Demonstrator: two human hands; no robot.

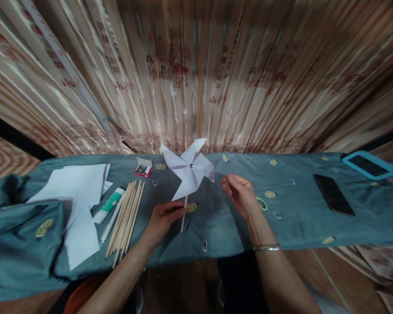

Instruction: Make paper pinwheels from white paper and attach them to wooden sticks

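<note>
A white paper pinwheel (189, 168) with a metal pin at its centre stands upright on a thin wooden stick (184, 213). My left hand (163, 218) is closed on the stick below the wheel. My right hand (238, 192) hovers just right of the pinwheel, fingers loosely apart and curled, holding nothing, close to one blade. A metal bangle (266, 247) sits on my right wrist.
On the teal cloth (216, 226) lie a bundle of wooden sticks (126, 220), white paper sheets (77, 187), a glue tube (109, 205), a small box of pins (143, 170), a black phone (333, 194) and a blue-framed device (369, 165). A patterned curtain hangs behind.
</note>
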